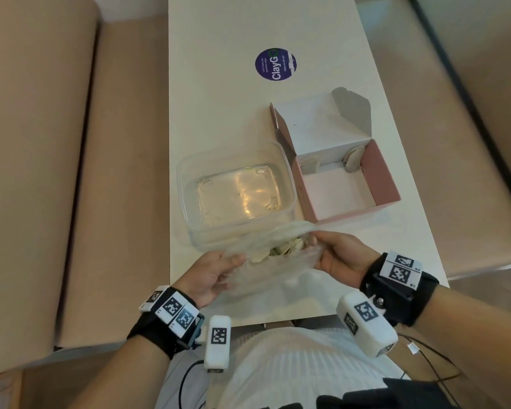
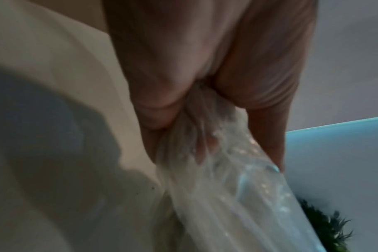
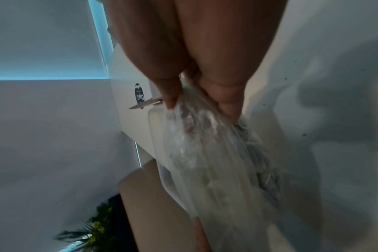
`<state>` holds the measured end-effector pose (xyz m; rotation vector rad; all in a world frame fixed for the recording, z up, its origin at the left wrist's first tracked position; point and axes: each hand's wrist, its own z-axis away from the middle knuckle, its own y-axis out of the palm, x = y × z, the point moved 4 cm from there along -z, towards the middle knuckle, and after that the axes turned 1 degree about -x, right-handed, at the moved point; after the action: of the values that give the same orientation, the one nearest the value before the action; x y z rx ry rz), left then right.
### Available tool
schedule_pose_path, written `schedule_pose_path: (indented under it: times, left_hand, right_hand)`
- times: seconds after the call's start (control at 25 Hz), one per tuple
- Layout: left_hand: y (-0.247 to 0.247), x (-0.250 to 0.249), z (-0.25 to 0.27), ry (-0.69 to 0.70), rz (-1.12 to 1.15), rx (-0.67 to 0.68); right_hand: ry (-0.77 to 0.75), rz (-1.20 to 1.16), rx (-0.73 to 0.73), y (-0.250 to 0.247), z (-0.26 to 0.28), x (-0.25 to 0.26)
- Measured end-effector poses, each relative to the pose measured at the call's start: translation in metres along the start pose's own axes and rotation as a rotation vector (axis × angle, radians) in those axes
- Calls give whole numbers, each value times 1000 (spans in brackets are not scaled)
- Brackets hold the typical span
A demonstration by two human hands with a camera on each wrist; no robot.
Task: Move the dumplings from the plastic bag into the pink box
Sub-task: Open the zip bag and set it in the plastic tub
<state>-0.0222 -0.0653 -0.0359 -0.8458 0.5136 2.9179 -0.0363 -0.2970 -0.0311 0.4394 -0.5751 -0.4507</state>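
Hands: 2 (image 1: 211, 276) (image 1: 341, 255) | plastic bag (image 1: 272, 261): 1 | pink box (image 1: 378, 184): 1

Eatery: stickered table (image 1: 219, 84), booth benches (image 1: 71, 172)

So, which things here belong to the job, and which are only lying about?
For the job:
plastic bag, pinched by left hand and right hand
dumplings inside it
pink box, open

Lying about:
clear tub
round sticker
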Motion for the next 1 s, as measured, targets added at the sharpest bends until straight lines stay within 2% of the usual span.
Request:
schedule_pose_path:
  times: [0.08,0.2,0.36,0.44,0.48,0.52,0.64,0.72,0.76,0.84,0.96,1.0]
  left_hand:
    - [-6,0,-5,29,-23,-72]
    - [-5,0,-13,90,161,-121]
    - [0,-1,-19,109,476,-62]
    - [-4,-3,-20,177,497,17]
    - [-5,-4,-20,216,427,48]
    - [-6,-6,-18,268,261,36]
    - [-8,-10,-14,400,-607,-136]
    - [-4,-8,-14,376,-985,-184]
    - [-3,-6,-15,348,-1071,-221]
    - [-3,-5,-17,320,-1100,-292]
    - [0,-3,-20,276,-1088,-253]
    - [0,-2,-21,250,-1088,-228]
  right_hand:
    - [57,-8,-14,-4,0,-11]
    - [141,-19,-99,-8,1,-16]
    - [153,-17,-153,-13,-9,-5]
    - [158,-7,-145,-18,-14,1]
    - [155,-1,-139,-20,-15,3]
    - [146,17,-129,-20,-16,5]
    - [104,74,-54,-17,-16,7]
    - [84,157,-35,-15,-20,3]
    - [76,238,-43,-14,-20,0]
    - [45,414,-99,-14,-21,-2]
    - [-77,593,-232,-15,-16,6]
    - [-150,746,-261,-16,-14,11]
